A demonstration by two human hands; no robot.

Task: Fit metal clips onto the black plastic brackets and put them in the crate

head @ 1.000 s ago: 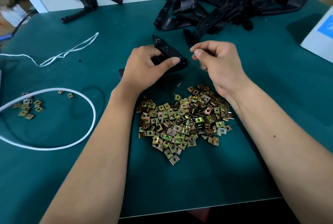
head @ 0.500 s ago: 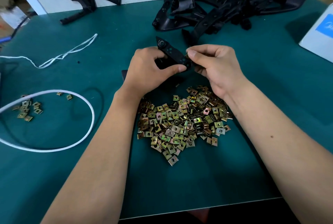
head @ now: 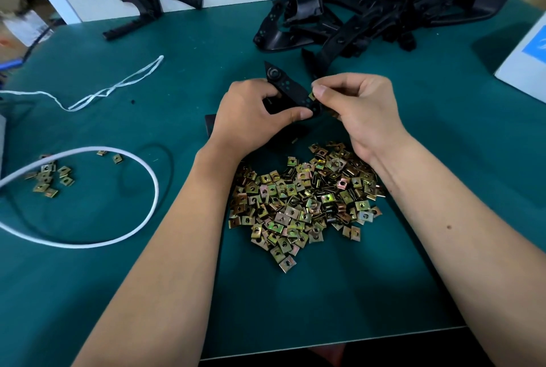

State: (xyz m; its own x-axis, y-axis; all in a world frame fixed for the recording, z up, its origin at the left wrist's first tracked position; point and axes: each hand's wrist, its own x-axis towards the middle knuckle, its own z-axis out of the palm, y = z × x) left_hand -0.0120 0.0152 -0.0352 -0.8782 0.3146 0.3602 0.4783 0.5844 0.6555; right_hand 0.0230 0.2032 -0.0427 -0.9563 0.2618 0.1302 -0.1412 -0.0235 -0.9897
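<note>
Black plastic bracket point(head: 288, 91) sits above the green table point(head: 325, 292), gripped by your left hand point(head: 251, 118) with the thumb curled under its lower edge. Your right hand point(head: 360, 109) pinches one metal clip point(head: 311, 96) between thumb and forefinger, touching the bracket's right end. Loose clips point(head: 304, 204) lie heaped between your forearms. More brackets point(head: 369, 12) are piled at the far edge. White cord point(head: 88, 195) loops at left.

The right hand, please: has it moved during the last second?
Yes: the right hand closed leftward onto the black plastic bracket, judged against the brass clip pile.
</note>
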